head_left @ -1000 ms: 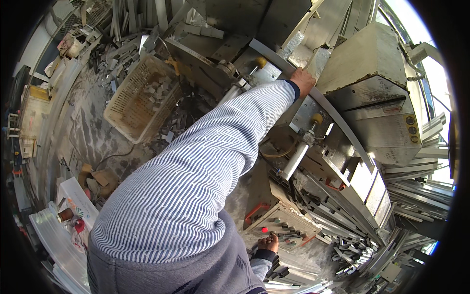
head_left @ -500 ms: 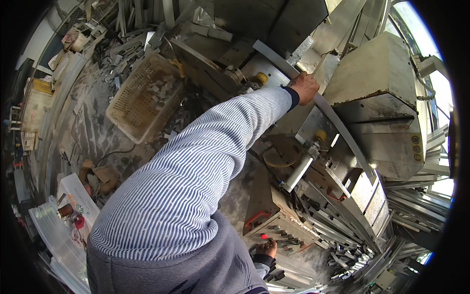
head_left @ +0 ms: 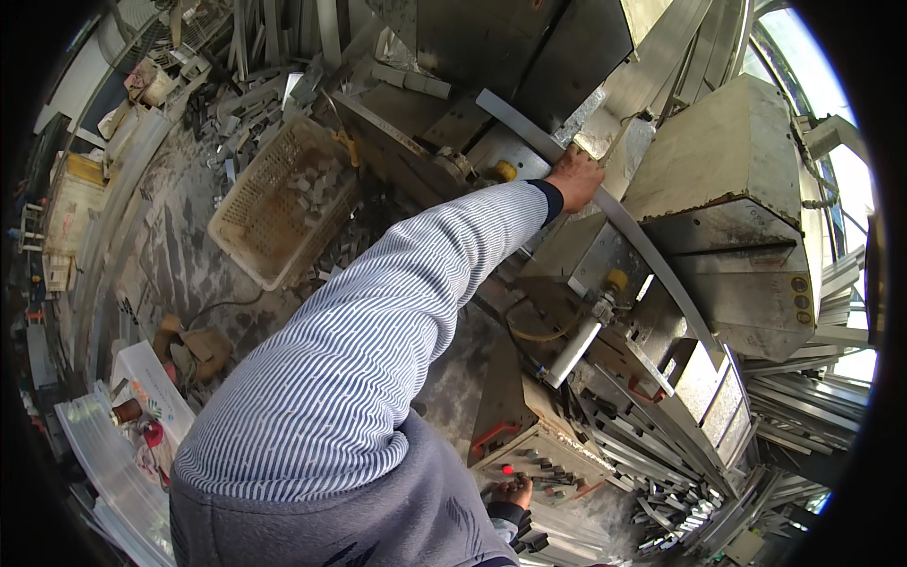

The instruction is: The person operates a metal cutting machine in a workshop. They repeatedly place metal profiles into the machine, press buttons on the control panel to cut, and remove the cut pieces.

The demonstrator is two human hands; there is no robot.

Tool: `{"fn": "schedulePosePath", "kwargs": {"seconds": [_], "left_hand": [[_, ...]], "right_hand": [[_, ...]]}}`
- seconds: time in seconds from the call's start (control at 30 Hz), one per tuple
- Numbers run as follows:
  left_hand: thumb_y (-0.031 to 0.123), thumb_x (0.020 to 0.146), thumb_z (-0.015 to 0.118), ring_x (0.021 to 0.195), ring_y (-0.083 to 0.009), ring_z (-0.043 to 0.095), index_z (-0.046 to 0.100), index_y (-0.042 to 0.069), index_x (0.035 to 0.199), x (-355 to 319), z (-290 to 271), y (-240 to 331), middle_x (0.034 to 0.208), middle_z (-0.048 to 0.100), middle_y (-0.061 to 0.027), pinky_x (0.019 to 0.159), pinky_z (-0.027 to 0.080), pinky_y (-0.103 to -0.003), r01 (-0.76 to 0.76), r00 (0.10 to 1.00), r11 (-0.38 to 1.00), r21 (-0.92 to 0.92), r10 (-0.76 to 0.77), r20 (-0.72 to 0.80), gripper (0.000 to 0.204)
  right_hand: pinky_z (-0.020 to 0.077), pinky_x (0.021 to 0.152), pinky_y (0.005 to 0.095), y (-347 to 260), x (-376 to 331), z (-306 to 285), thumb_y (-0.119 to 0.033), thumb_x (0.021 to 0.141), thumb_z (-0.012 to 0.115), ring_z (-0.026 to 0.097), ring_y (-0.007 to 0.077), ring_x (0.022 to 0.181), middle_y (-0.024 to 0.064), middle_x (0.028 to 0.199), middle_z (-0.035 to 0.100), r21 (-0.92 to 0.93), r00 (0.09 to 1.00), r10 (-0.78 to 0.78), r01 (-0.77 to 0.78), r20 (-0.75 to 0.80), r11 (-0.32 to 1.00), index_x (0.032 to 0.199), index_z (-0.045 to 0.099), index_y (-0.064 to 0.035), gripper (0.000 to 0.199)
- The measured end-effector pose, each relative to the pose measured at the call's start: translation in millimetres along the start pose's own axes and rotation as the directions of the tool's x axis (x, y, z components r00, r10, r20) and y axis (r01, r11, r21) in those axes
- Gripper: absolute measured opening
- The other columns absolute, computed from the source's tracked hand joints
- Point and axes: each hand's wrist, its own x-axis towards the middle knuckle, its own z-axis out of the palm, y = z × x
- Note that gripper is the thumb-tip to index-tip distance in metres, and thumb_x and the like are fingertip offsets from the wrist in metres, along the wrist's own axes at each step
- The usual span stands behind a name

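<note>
My left hand [head_left: 574,178] is closed around a long, flat grey metal profile [head_left: 642,236], its striped sleeve stretched across the view. The profile lies across a cutting machine [head_left: 576,250], between dark metal housings, and bends in the view toward the lower right. Two yellow-tipped clamps, one a yellow knob [head_left: 617,280], stand beside it. At the lower middle my right hand [head_left: 513,491] is at the front of a control box [head_left: 543,454] with several buttons and a lit red lamp [head_left: 507,469]. Its fingers are too small and partly hidden to tell their grip.
A cream plastic basket [head_left: 274,203] with metal offcuts stands on the floor at left, scraps around it. A pale angular machine housing [head_left: 723,142] rises at right. Stacked metal profiles [head_left: 812,406] lie lower right. A white box [head_left: 151,387] sits lower left.
My left hand and the metal profile have shifted a little toward the far left along the machine. My right hand stays by the control box. The view has tilted slightly.
</note>
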Motion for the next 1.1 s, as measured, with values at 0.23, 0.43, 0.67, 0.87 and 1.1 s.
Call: {"fn": "schedulePosePath", "kwargs": {"seconds": [0.23,0.43,0.67,0.87,1.1], "left_hand": [[0.013,0.07,0.062,0.102,-0.0251,0.053,0.06,0.009,0.098,0,-3,-5,0.1,0.06,-0.0082,0.092,0.033,-0.042,-0.004,0.999,1.0,0.015,0.004,0.042,0.028],[0.012,0.068,0.066,0.103,-0.0254,0.052,0.058,0.008,0.102,-1,-7,-7,0.101,0.059,-0.0089,0.094,0.032,-0.045,-0.006,0.996,0.999,0.037,0.003,0.092,0.035],[0.013,0.067,0.067,0.104,-0.0268,0.052,0.058,0.008,0.102,0,-8,-8,0.102,0.058,-0.0085,0.096,0.031,-0.046,-0.014,0.995,0.999,0.043,0.01,0.099,0.036],[0.013,0.066,0.068,0.104,-0.0266,0.052,0.058,0.009,0.101,0,-7,-7,0.102,0.058,-0.0084,0.095,0.032,-0.046,-0.006,0.999,1.0,0.023,0.005,0.05,0.036],[0.013,0.068,0.065,0.109,-0.028,0.05,0.056,0.009,0.104,0,-18,-4,0.105,0.056,-0.0097,0.102,0.024,-0.054,0.002,0.994,1.0,-0.003,-0.001,0.108,0.037]], "right_hand": [[0.0275,0.045,0.0298,2,5,-3,-0.029,0.078,0.056,0.028,0.0111,0.042,-0.0071,0.05,0.029,0.003,0.999,0.027,-0.027,0.018,1.0,0.076,0.056,-0.0202,0.009],[0.0265,0.044,0.0288,3,11,-7,-0.032,0.079,0.056,0.027,0.0104,0.041,-0.0075,0.049,0.028,0.0,0.999,0.02,-0.02,0.033,1.0,0.073,0.054,-0.0206,0.012],[0.0259,0.043,0.0271,5,21,-13,-0.032,0.078,0.058,0.028,0.0094,0.04,-0.0086,0.049,0.03,0.027,0.999,0.025,-0.026,0.031,0.999,0.072,0.054,-0.0212,0.013],[0.0274,0.042,0.0275,7,13,-12,-0.032,0.079,0.058,0.029,0.0093,0.042,-0.0078,0.052,0.034,-0.002,0.998,-0.014,0.014,0.053,1.0,0.075,0.056,-0.0202,0.012],[0.0314,0.045,0.0284,-2,-7,-7,-0.03,0.08,0.057,0.034,0.0116,0.045,-0.0064,0.055,0.038,-0.115,0.998,-0.058,0.059,0.011,0.992,0.078,0.054,-0.0168,0.013]]}}
